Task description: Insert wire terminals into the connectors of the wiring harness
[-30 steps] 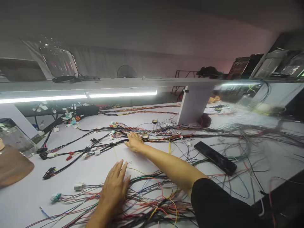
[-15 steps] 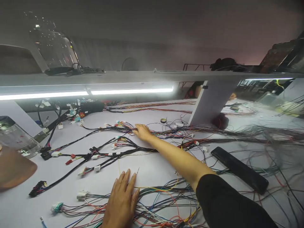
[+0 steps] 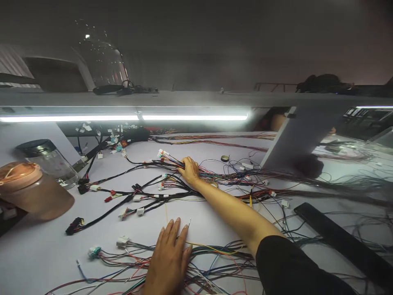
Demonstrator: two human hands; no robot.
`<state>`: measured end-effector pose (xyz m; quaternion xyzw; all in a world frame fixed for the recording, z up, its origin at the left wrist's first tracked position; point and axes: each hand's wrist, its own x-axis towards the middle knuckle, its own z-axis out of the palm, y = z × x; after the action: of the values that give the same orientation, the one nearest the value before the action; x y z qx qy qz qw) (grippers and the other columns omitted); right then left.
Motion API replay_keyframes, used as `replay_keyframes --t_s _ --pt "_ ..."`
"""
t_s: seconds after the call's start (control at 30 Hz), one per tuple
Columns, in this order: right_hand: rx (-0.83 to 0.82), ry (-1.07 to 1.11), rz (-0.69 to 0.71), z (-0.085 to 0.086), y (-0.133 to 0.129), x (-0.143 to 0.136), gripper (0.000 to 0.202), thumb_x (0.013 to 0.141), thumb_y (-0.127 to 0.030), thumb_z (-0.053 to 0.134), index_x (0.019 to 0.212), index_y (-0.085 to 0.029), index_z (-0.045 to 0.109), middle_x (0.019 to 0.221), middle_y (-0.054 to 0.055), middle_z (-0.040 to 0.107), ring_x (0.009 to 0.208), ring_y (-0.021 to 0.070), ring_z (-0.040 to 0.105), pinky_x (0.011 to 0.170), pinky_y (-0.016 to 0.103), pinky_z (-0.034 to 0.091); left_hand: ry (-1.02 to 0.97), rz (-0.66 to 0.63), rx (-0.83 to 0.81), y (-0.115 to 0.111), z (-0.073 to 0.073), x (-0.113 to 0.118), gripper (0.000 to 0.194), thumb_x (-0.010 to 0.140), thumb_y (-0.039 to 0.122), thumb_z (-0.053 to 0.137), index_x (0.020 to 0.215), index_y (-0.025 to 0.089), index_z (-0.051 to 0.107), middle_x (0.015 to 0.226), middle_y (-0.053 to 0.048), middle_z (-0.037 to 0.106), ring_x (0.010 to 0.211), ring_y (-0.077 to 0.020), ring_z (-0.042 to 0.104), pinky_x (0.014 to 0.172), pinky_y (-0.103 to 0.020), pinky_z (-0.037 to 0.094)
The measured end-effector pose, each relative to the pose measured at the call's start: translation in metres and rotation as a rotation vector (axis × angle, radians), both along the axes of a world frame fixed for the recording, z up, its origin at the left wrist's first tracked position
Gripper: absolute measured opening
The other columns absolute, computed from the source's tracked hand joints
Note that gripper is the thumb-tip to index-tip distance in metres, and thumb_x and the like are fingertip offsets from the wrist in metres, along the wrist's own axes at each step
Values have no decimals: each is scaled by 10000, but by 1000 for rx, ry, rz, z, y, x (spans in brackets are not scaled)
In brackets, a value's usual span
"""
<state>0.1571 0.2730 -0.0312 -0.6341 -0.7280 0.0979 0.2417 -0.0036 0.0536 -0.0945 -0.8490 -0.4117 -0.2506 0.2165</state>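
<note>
My right hand (image 3: 190, 171) is closed around a bundle of thin coloured wires (image 3: 173, 159) at the back of the table. Small white connectors (image 3: 162, 153) stick out to its left, tilted slightly up. In front of it lies a second wire harness (image 3: 172, 197), wrapped in black tape, with white, red and black connectors on its branches. My left hand (image 3: 167, 258) lies flat, palm down, with fingers stretched out over the near loose wires (image 3: 221, 262). By its fingertips are a thin yellow wire (image 3: 211, 246) and a small metal wire end (image 3: 190, 221).
At the left stand a brown bottle with a peach lid (image 3: 46, 196) and a clear jar (image 3: 53, 159). A long black object (image 3: 337, 237) lies at the right. Farther back are a roll of tape (image 3: 225, 158), an upright divider (image 3: 284, 139) and a lit tube lamp (image 3: 196, 117) under the shelf.
The view has turned left, so things sit farther right. My right hand has closed around the wires and raised their connector ends slightly. My left hand stays flat.
</note>
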Motion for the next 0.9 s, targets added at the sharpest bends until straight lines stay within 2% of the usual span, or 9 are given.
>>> replay_keyframes --t_s 0.1,0.2,0.33,0.43,0.53,0.6,0.67,0.77,0.9 --pt "80 -7 189 -5 -20 5 326 920 -381 581 1174 -182 537 1246 107 547 1176 229 470 1001 365 342 -28 12 -59 -1 -5 1 396 925 331 446 1260 211 620 1351 -102 585 1228 -276 555 934 -447 534" --pt "89 -18 401 -7 -30 10 357 866 -419 664 1154 -224 582 1307 78 522 1178 221 484 988 341 377 -56 20 -118 -4 -7 2 401 922 327 459 1279 212 602 1371 -109 567 1251 -294 535 947 -473 520" --pt "58 -15 495 -6 -34 12 267 918 -377 603 1135 -222 606 1366 74 484 1188 204 500 997 326 390 -58 21 -139 -6 -3 3 397 925 341 461 1271 207 604 1363 -117 572 1247 -299 539 942 -469 523" --pt "-1 -4 466 -1 -31 6 279 918 -365 600 1154 -218 591 1362 80 486 1154 204 531 993 336 397 -44 21 -147 -6 1 3 402 919 343 476 1275 205 601 1369 -120 566 1242 -303 543 944 -476 522" --pt "-88 29 379 5 -21 -4 502 851 -426 667 1284 -220 517 1347 107 515 1146 248 548 962 366 415 -30 21 -144 -6 1 2 404 923 348 469 1276 204 602 1375 -123 560 1241 -298 542 947 -476 522" --pt "-165 68 294 9 -9 -11 616 789 -479 715 1294 -185 521 1254 134 589 1089 282 580 904 374 438 -29 21 -144 -5 0 2 403 927 352 459 1273 205 605 1371 -124 563 1244 -294 539 949 -474 520" --pt "-247 124 223 13 5 -16 530 754 -492 737 1148 -156 624 1052 116 675 950 271 625 815 341 458 -35 22 -143 -6 -1 2 404 927 345 457 1274 203 605 1371 -129 562 1250 -296 532 952 -481 516" --pt "-301 251 157 20 25 -15 322 790 -458 702 902 -156 688 770 40 675 715 186 615 678 269 443 -43 25 -130 -6 -3 3 408 928 338 448 1279 202 605 1374 -128 559 1247 -298 532 952 -483 513" --pt "-241 476 86 31 45 -4 266 907 -386 567 944 -140 660 748 12 654 581 101 535 570 211 405 -51 35 -111 -6 -2 5 395 937 326 420 1253 201 621 1356 -117 577 1239 -291 541 948 -475 516"
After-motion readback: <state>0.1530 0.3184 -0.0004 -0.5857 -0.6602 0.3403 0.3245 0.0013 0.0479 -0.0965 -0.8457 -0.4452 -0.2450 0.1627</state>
